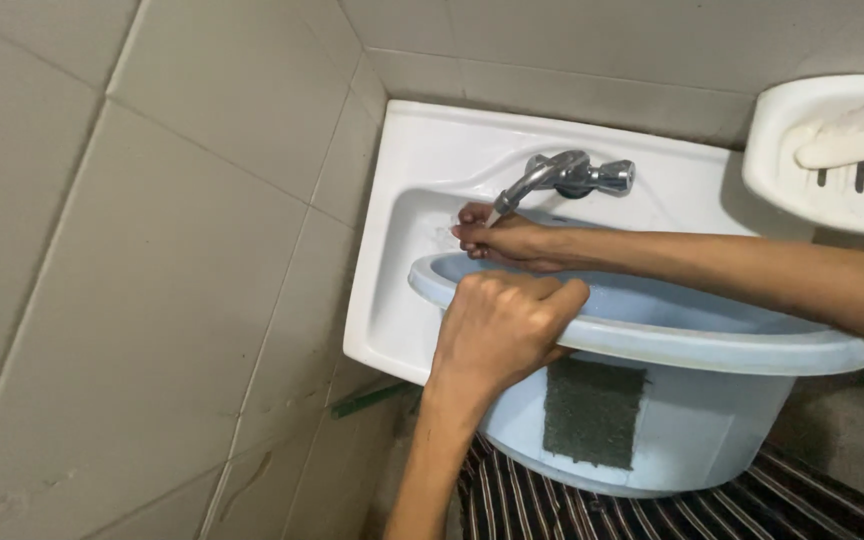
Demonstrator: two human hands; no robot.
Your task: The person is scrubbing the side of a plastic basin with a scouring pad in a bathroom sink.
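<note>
My left hand [500, 335] reaches up from below and grips the rim of a light blue plastic basin [712, 345] that rests tilted on the front edge of a white wall sink [430, 160]. My right hand [504, 242] stretches in from the right over the basin. It sits just under the spout of the chrome tap [564, 175], fingers curled loosely, and a little water splashes at the fingertips. Whether this hand holds anything is hidden. A dark green scouring pad [592, 412] clings to the basin's outer wall.
A white soap dish [802, 185] with a pale bar of soap [850, 147] hangs on the tiled wall at the upper right. Grey wall tiles [152, 280] close in on the left. Striped dark cloth [572, 505] shows below the basin.
</note>
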